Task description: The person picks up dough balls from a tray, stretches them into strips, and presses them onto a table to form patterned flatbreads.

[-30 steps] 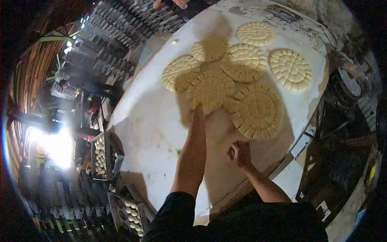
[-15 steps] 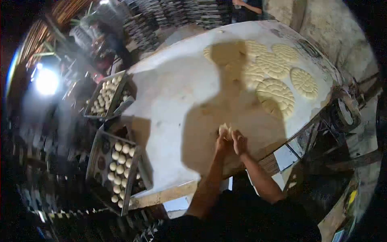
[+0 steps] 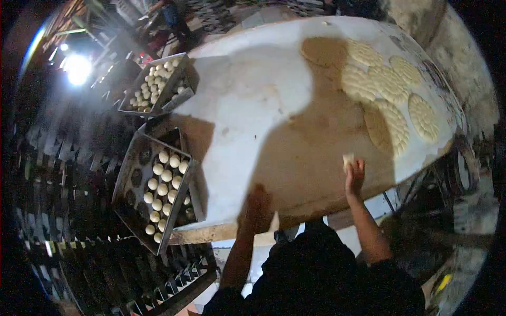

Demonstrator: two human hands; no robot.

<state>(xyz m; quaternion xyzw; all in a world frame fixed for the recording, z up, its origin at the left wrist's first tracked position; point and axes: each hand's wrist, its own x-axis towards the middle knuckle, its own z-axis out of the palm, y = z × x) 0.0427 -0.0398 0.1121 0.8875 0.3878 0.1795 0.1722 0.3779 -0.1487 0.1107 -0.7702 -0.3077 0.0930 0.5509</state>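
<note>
My right hand (image 3: pixel 356 176) is raised over the right part of the table, its fingers closed on a small pale piece of dough (image 3: pixel 348 159) that sticks out above the fingertips. To its upper right lie flat, round dough pieces (image 3: pixel 394 131) with pressed patterns. My left hand (image 3: pixel 257 203) is in dark shadow near the table's front edge. Its fingers are too dim and smeared to make out. To the left of that hand, a metal tray (image 3: pixel 174 213) carries several round dough balls (image 3: pixel 162 189).
The pale table (image 3: pixel 232 142) is partly covered by my shadow. A second tray (image 3: pixel 182 66) with dough balls (image 3: pixel 156 84) stands at the back left. Dark slatted stacks (image 3: pixel 105 274) sit at the lower left. A bright lamp (image 3: pixel 78 69) shines from the left.
My hands were together on the dough and are now apart. The right moved right with a piece of dough, the left moved left and nearer to me. My view has shifted too.
</note>
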